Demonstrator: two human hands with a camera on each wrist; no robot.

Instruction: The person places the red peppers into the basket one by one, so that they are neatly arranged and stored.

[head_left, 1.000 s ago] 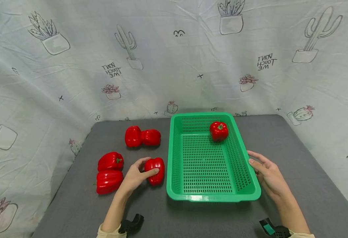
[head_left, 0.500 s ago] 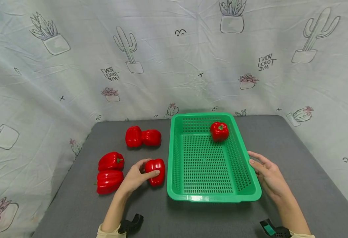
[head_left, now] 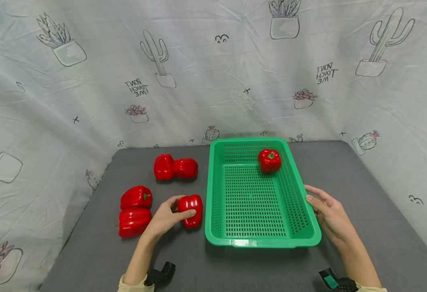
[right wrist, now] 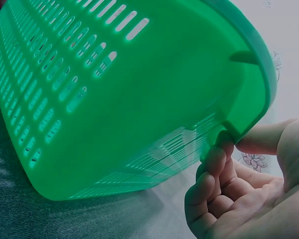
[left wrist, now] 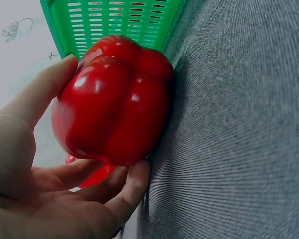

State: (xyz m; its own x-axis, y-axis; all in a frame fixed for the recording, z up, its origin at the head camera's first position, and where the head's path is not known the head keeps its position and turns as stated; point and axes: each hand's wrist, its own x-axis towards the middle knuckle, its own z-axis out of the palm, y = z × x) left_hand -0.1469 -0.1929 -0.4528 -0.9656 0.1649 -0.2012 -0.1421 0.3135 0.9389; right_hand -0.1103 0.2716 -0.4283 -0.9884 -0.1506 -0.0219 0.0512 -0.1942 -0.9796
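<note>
In the head view, my left hand (head_left: 164, 217) holds a red bell pepper (head_left: 190, 205) on the table, just left of a green plastic basket (head_left: 262, 243). Seen from the left wrist, the thumb lies along one side of the bell pepper (left wrist: 114, 104) and the fingers curl under the other, its lobed end facing the camera. My right hand (head_left: 330, 217) pinches the basket's right rim. The right wrist view shows thumb and fingertips on the edge of the basket (right wrist: 154, 94), other fingers curled below. One red bell pepper (head_left: 269, 162) stands inside, near the back right corner, green stem up.
Two red bell peppers (head_left: 163, 167) lie side by side at the back left of the grey table (head_left: 250, 271). Another pair of bell peppers (head_left: 134, 223) lies further left, beyond my left hand. A white cactus-print cloth (head_left: 213, 81) hangs behind and around the table.
</note>
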